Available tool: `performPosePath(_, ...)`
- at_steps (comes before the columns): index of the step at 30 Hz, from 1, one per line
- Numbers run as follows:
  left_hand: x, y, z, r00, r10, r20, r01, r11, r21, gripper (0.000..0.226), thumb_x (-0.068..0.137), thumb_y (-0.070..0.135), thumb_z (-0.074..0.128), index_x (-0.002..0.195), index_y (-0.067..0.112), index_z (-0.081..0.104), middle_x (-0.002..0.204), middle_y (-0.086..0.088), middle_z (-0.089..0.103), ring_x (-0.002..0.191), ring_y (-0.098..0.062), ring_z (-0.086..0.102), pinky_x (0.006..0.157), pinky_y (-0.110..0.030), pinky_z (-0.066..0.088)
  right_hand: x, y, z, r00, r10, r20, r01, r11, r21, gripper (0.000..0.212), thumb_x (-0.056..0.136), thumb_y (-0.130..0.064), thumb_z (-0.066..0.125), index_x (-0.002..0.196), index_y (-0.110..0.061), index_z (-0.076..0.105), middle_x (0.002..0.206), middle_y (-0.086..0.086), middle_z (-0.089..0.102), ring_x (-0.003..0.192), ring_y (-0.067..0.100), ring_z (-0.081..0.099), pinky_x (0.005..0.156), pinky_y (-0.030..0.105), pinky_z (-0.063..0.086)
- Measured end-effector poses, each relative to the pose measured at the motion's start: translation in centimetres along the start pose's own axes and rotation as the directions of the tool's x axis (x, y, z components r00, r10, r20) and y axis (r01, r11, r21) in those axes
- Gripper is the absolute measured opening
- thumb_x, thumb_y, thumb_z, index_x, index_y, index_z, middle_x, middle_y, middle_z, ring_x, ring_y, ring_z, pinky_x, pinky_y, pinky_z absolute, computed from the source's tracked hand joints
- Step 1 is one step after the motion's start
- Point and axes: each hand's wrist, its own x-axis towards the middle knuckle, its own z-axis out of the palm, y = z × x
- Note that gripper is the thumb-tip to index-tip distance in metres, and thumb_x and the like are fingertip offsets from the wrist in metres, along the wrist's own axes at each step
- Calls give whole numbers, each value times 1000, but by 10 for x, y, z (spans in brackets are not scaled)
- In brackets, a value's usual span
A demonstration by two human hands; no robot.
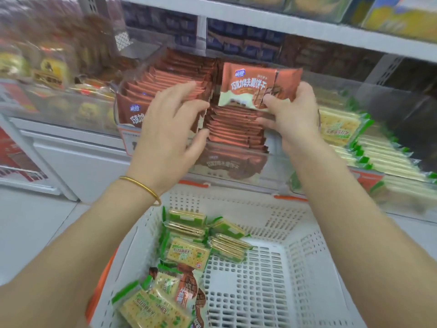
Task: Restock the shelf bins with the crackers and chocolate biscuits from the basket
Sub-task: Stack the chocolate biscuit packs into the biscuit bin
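A shopworker's right hand (290, 114) pinches a few chocolate biscuit packs (248, 86) by their lower edge, just above the clear shelf bin (236, 169). How many packs it holds is hard to tell, as the front one covers most of the rest. The left hand (170, 121), fingers spread and nearly straight, presses against the upright shelved rows (165, 84) of the same brown packs and hides their middle. A gold bangle (142, 185) circles that wrist.

To the right, green cracker rows (378, 152) fill the neighbouring bin and run out of view at the edge. Below the arms stands a white slatted basket (307, 256). Loose cracker packs (186, 250) are heaped in its left side, with one brown pack (186, 287) half buried among them. The upper shelf (283, 24) and the goods at far left are too blurred to read.
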Motion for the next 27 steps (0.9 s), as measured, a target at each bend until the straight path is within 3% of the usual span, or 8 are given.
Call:
performPosePath(4, -7, -1, 15, 991, 14, 131, -32, 990, 138, 34, 84, 24, 50, 113, 9, 61, 140, -15, 46, 135, -34, 33, 114, -56, 14, 59, 18, 28, 994, 51, -92, -57, 997, -57, 25, 88, -5, 62, 85, -21, 43, 98, 3, 61, 89, 23, 66, 62, 30, 59)
performPosePath(7, -6, -3, 14, 992, 19, 124, -38, 988, 152, 33, 84, 25, 48, 110, 10, 62, 139, -15, 46, 136, -34, 33, 114, -56, 13, 87, 33, 38, 987, 130, -89, -135, 990, -44, 25, 83, -6, 68, 90, -19, 47, 102, 5, 63, 92, 25, 65, 74, 36, 58)
performPosePath(11, -2, -6, 10, 994, 7, 113, -24, 988, 154, 31, 84, 24, 50, 110, 11, 62, 139, -15, 46, 136, -34, 33, 114, -57, 13, 106, 48, 45, 979, 146, -145, -161, 982, -97, 33, 77, -9, 75, 74, -21, 45, 107, 10, 66, 101, 30, 64, 93, 45, 51)
performPosePath(14, -1, -5, 9, 994, 3, 106, -18, 990, 141, 31, 84, 24, 50, 109, 10, 62, 139, -15, 46, 136, -34, 33, 114, -56, 14, 109, 48, 45, 974, 150, -169, -169, 980, -104, 30, 75, -11, 78, 76, -20, 50, 109, 9, 66, 102, 29, 63, 95, 44, 50)
performPosePath(18, -2, -4, 14, 993, 6, 115, -19, 993, 115, 32, 84, 23, 47, 110, 10, 62, 139, -16, 46, 135, -34, 33, 114, -56, 15, 110, 45, 44, 988, 55, -147, -70, 992, -103, 35, 77, -7, 76, 108, -12, 61, 111, 6, 67, 105, 24, 62, 97, 40, 48)
performPosePath(21, -3, -2, 15, 993, 13, 120, -28, 993, 118, 32, 85, 23, 45, 109, 10, 62, 139, -16, 46, 136, -34, 33, 113, -58, 16, 108, 48, 44, 990, -19, -140, -7, 982, -187, 36, 78, -11, 75, 110, -14, 59, 108, 3, 67, 103, 22, 62, 96, 41, 49)
performPosePath(25, -3, -2, 15, 992, 16, 122, -31, 992, 126, 33, 85, 24, 44, 109, 10, 62, 138, -16, 47, 135, -33, 33, 113, -58, 16, 111, 54, 38, 982, 26, -189, -109, 889, -444, 48, 64, -42, 81, 104, -25, 63, 104, 0, 68, 104, 28, 60, 91, 44, 51)
performPosePath(27, -3, -2, 16, 993, 17, 121, -33, 992, 125, 33, 85, 24, 44, 109, 10, 62, 138, -16, 47, 135, -33, 33, 114, -58, 15, 110, 54, 35, 984, 62, -169, -127, 906, -404, 41, 65, -32, 84, 99, -25, 61, 104, 0, 69, 102, 26, 63, 91, 44, 52)
